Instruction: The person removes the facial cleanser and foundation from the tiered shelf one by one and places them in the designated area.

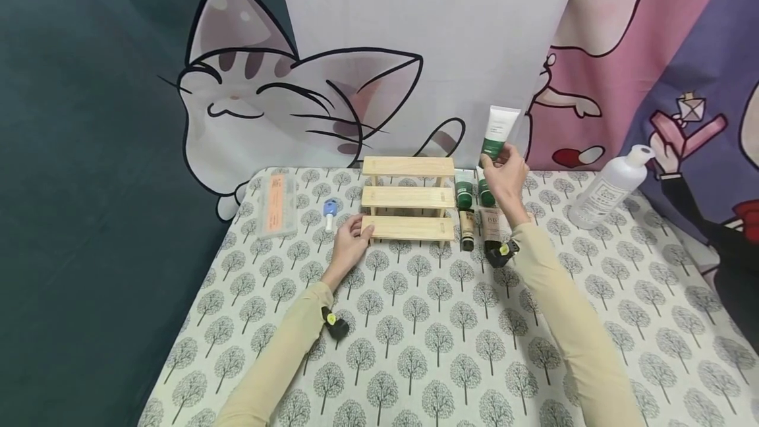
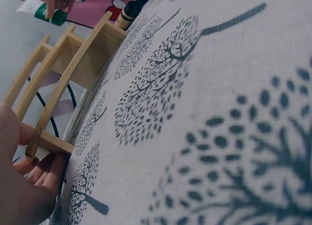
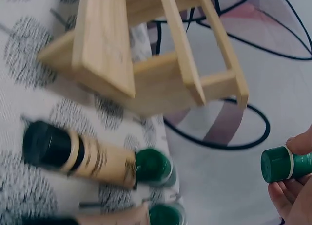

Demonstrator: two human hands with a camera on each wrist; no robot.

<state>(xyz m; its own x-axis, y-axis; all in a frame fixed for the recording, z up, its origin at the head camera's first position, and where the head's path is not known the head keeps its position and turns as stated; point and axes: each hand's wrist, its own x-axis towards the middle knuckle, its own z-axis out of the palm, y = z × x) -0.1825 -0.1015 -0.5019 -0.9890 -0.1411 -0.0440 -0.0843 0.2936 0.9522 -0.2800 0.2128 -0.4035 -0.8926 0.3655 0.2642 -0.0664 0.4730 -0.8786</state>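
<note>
A three-step wooden rack [image 1: 408, 197] stands on the cloth in the head view. My left hand [image 1: 350, 248] grips the left end of its lowest step; in the left wrist view the thumb is above the board and the fingers beneath. My right hand [image 1: 507, 178] holds a white squeeze tube with a green cap end [image 1: 499, 127] up in the air, to the right of the rack's top step. The tube's green cap [image 3: 277, 164] points down between thumb and fingers. Below it lie another green-capped tube [image 1: 464, 191], a beige tube [image 1: 467, 226] and a pinkish BB tube [image 1: 491, 226].
A second green-capped tube [image 1: 485, 191] lies partly behind the right hand. At the right stands a white pump-type bottle [image 1: 609, 188]. On the left are a clear plastic case [image 1: 277, 204] and a small blue-and-white object [image 1: 329, 213]. A cat-printed curtain [image 1: 367, 31] hangs behind.
</note>
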